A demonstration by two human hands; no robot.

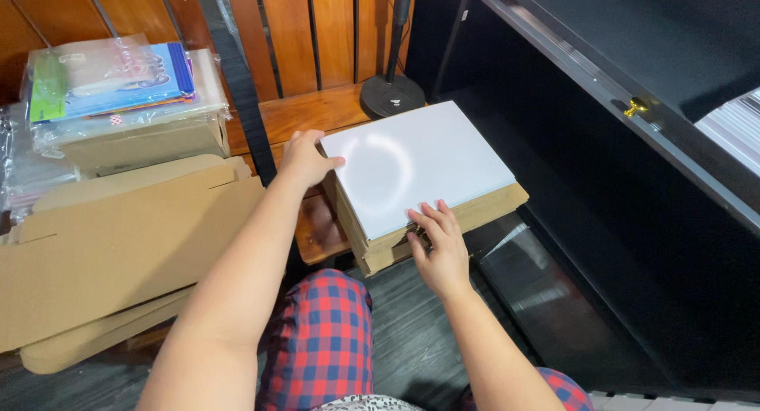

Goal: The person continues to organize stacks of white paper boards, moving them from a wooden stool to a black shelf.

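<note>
A stack of white glossy sheets [416, 161] lies on top of a pile of brown cardboard pieces [483, 209] set on a low wooden bench [309, 114]. My left hand [305, 159] grips the stack's far left corner, thumb on the white top. My right hand [439, 249] presses its fingers against the near edge of the stack, fingertips on the white sheets and the cardboard beneath. My knees in red and blue checked trousers [321, 340] sit just below the stack.
Flattened cardboard boxes [119, 237] lie at the left, with plastic-wrapped packs of coloured paper [111, 82] on a box behind them. A black round stand base [392, 94] sits behind the stack. An open black cabinet [617, 189] fills the right side. A wooden slatted wall is behind.
</note>
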